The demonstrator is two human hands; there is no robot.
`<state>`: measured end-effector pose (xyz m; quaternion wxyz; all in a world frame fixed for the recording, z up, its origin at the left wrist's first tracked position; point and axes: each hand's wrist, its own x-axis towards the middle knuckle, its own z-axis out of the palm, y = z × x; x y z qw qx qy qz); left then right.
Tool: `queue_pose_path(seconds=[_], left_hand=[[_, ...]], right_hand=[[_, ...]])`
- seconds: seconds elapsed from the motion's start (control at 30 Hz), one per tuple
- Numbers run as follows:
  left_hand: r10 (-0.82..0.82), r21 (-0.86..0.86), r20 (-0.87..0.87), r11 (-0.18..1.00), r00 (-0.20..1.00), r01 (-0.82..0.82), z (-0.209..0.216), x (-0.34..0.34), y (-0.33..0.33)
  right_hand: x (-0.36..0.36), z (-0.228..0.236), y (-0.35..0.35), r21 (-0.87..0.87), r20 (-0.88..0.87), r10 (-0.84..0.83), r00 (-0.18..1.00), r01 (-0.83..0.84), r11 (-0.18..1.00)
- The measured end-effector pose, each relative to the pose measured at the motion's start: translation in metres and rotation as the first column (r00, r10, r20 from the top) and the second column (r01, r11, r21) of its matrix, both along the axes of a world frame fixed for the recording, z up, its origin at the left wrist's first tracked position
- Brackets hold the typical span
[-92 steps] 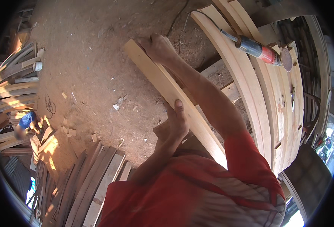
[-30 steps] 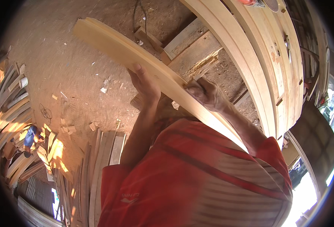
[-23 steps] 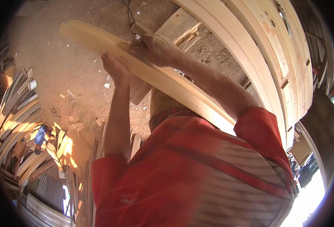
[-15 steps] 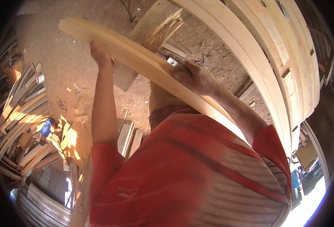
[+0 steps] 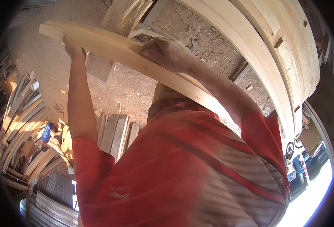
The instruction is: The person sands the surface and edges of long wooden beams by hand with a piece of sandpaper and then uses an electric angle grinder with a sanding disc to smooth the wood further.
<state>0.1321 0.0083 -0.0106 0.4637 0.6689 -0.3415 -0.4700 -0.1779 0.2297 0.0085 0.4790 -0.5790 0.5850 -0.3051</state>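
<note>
A long pale wooden plank (image 5: 106, 44) slants across in front of my body, from the upper left down toward my right side. Near its far left end my left hand (image 5: 74, 48) grips the lower edge, thumb against the face. Farther along, my right hand (image 5: 163, 53) is on the plank's upper edge, fingers curled and closed. Motion blur and the hand itself hide what sits in that grip. A small metallic piece showed beside these fingers a moment ago.
Long curved boards (image 5: 246, 38) are stacked at the right. A rough slab (image 5: 123, 17) lies on the dirt floor (image 5: 208, 45) beyond the plank. Short boards (image 5: 112, 132) lie near my left elbow. At the left, a person in blue (image 5: 47, 133) is among piled timber (image 5: 19, 109).
My right hand has slid along the plank toward its far left end. The plank and my left hand have shifted leftward and slightly up in view.
</note>
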Motion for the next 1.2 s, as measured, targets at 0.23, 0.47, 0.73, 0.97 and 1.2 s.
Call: queue_pose_path(seconds=[0.23,0.47,0.73,0.97,1.2], left_hand=[[0.046,0.023,0.015,0.999,0.999,-0.046,-0.002,-0.001,0.001],[-0.066,0.025,0.089,0.998,0.994,0.064,-0.011,0.01,-0.014],[-0.129,-0.071,0.187,0.987,0.974,0.145,-0.005,-0.041,0.09],[-0.292,0.238,-0.232,0.908,0.928,0.345,0.05,-0.192,0.35],[-0.263,-0.017,-0.344,0.962,0.901,0.274,-0.001,-0.227,0.37]], right_hand=[[-0.123,0.035,0.176,-0.162,-0.253,0.115,0.961,-0.16,0.974],[-0.064,0.009,0.078,-0.126,-0.167,0.103,0.981,-0.125,0.984],[-0.191,0.039,0.264,0.11,-0.298,0.093,0.95,-0.063,0.992],[-0.141,0.024,0.194,-0.009,-0.236,0.074,0.969,-0.078,0.997],[-0.165,0.022,0.225,0.048,-0.192,0.102,0.976,-0.094,0.994]])
